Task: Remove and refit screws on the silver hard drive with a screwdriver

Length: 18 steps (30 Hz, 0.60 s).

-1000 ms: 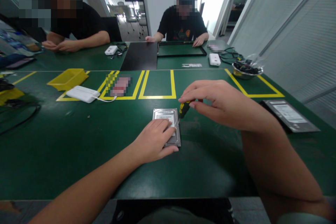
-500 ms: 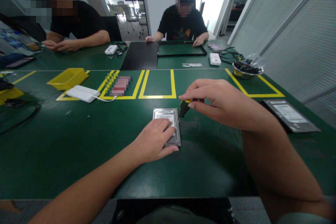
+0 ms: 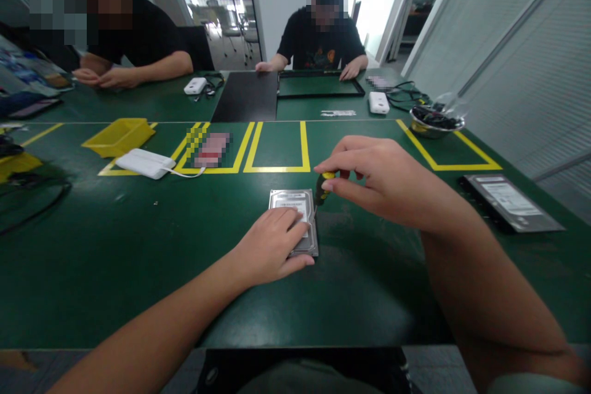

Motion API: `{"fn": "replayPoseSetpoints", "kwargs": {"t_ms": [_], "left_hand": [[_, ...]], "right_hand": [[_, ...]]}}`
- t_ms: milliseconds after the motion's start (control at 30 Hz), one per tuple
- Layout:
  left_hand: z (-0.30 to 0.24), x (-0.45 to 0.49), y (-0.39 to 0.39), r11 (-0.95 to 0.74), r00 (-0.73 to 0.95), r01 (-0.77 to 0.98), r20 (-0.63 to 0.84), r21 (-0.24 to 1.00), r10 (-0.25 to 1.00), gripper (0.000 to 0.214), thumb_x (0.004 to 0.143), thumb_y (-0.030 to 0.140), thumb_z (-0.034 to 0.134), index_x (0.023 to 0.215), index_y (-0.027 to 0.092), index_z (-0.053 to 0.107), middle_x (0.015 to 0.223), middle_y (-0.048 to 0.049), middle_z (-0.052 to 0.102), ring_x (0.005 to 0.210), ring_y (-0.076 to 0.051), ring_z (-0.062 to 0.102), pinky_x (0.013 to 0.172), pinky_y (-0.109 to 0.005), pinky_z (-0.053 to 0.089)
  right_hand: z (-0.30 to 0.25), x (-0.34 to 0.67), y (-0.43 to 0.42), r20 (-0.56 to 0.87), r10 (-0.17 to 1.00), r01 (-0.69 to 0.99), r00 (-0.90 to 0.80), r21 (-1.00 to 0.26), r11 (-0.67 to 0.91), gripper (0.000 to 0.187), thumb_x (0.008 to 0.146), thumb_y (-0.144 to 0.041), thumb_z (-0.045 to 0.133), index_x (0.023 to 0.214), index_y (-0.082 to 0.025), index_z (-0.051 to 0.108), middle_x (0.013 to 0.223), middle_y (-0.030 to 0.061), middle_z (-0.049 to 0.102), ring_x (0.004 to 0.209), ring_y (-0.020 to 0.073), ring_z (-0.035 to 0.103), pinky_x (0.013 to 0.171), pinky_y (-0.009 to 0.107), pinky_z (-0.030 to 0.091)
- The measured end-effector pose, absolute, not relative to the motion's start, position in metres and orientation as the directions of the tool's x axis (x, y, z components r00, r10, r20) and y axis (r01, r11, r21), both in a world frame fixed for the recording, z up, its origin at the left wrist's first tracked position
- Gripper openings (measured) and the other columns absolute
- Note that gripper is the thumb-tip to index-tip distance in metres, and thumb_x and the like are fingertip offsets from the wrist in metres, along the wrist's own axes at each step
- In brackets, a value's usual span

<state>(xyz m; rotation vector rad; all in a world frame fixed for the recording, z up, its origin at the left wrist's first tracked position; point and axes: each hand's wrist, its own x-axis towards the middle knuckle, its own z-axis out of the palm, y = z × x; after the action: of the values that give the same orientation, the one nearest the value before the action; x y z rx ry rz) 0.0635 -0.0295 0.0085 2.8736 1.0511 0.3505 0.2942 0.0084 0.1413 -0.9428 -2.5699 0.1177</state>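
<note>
A silver hard drive (image 3: 311, 235) with a white label lies flat on the green table in front of me. My left hand (image 3: 274, 243) holds it down, fingers across its top and thumb along the near edge. Between the thumb and fingers of my right hand (image 3: 369, 178) is a screwdriver (image 3: 322, 192) with a dark and yellow handle. It stands nearly upright, its thin shaft reaching the drive's right edge. Whether the tip sits in a screw is too small to tell.
A second hard drive (image 3: 512, 202) lies at the right. Behind it stands a metal bowl (image 3: 429, 130) of dark parts. Left are a yellow bin (image 3: 119, 137) and a white power bank (image 3: 145, 163) cabled to a phone (image 3: 212, 149). Across the table, one person touches a black frame (image 3: 323, 96); another sits left.
My right fingers have shifted around the screwdriver handle, which now stands more upright. My left hand and the hard drive stay in place.
</note>
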Motion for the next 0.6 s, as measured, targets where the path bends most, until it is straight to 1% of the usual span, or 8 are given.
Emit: {"fn": "replayPoseSetpoints", "kwargs": {"t_ms": [100,200,300,467,600], "left_hand": [[0.008,0.063,-0.029,-0.766,0.743,0.628,0.187,0.136,0.643,0.052,0.091,0.058,0.055,0.12,0.015,0.057,0.122,-0.0161,0.058,0.12,-0.036,0.052,0.1,-0.053,0.045],[0.008,0.063,-0.029,-0.769,0.745,0.625,0.193,0.136,0.639,0.052,0.09,0.058,0.056,0.12,0.015,0.057,0.123,-0.0164,0.058,0.12,-0.036,0.053,0.1,-0.053,0.045],[0.009,0.064,-0.029,-0.767,0.743,0.627,0.19,0.137,0.642,0.051,0.09,0.057,0.056,0.119,0.015,0.057,0.122,-0.0168,0.058,0.12,-0.036,0.053,0.099,-0.053,0.045],[0.01,0.064,-0.029,-0.766,0.744,0.627,0.181,0.14,0.643,0.052,0.09,0.057,0.056,0.12,0.015,0.057,0.123,-0.0165,0.058,0.121,-0.036,0.052,0.1,-0.053,0.045],[0.011,0.064,-0.03,-0.762,0.741,0.632,0.177,0.141,0.648,0.052,0.09,0.058,0.056,0.12,0.015,0.058,0.123,-0.0168,0.058,0.12,-0.035,0.053,0.1,-0.053,0.045]], "right_hand": [[0.139,0.291,0.009,0.344,0.662,0.648,-0.666,-0.173,0.741,0.018,0.093,-0.03,0.06,0.089,-0.016,0.069,0.084,0.004,0.063,0.077,0.016,0.056,0.07,0.029,0.038],[0.135,0.287,0.009,0.354,0.69,0.701,-0.631,-0.121,0.703,0.024,0.092,-0.037,0.061,0.079,-0.016,0.061,0.076,0.0023,0.058,0.066,0.0143,0.047,0.062,0.029,0.03],[0.131,0.284,0.01,0.375,0.702,0.732,-0.606,-0.084,0.676,0.03,0.093,-0.042,0.058,0.076,-0.017,0.055,0.075,0.0026,0.056,0.063,0.0137,0.04,0.059,0.029,0.025],[0.13,0.282,0.01,0.378,0.714,0.754,-0.589,-0.063,0.654,0.031,0.094,-0.043,0.056,0.076,-0.018,0.052,0.075,0.0025,0.054,0.064,0.0138,0.039,0.059,0.029,0.024],[0.13,0.283,0.008,0.373,0.723,0.765,-0.582,-0.05,0.642,0.03,0.093,-0.042,0.057,0.076,-0.018,0.053,0.075,0.0019,0.053,0.065,0.014,0.04,0.06,0.028,0.025]]}}
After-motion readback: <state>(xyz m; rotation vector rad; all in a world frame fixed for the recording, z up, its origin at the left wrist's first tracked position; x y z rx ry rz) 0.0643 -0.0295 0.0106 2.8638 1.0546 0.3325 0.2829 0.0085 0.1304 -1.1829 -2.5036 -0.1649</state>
